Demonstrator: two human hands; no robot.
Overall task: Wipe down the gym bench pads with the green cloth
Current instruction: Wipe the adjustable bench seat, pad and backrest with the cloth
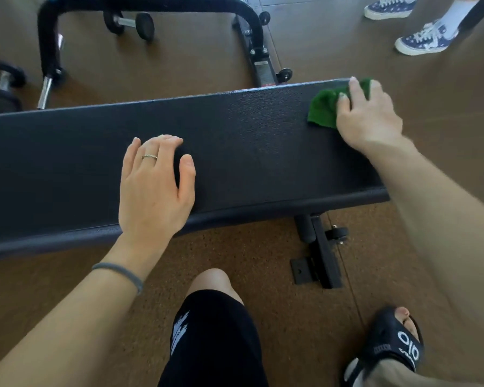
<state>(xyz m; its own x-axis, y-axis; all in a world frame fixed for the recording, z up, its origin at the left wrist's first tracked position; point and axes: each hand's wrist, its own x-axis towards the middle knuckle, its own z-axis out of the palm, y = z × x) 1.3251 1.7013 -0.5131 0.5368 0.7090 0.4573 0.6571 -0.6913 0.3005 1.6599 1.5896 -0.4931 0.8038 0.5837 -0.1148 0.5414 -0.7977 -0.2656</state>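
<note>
The long black bench pad [235,141] shows a fine pebbled, leather-like grain with a dull sheen along its edges. The crumpled green cloth [326,110] looks soft and napped, like terry or microfibre. The brown floor [263,247] is matt and speckled, perhaps rubber or cork. The black tubular frame [46,37] is smooth, glossy painted metal. The dumbbell [129,22] has a bright chrome handle between matt black ends.

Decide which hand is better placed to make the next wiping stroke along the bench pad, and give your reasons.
Right. The right hand already presses the green cloth at the bench pad's far right end; the left hand rests bare mid-pad, likely bracing.
</note>
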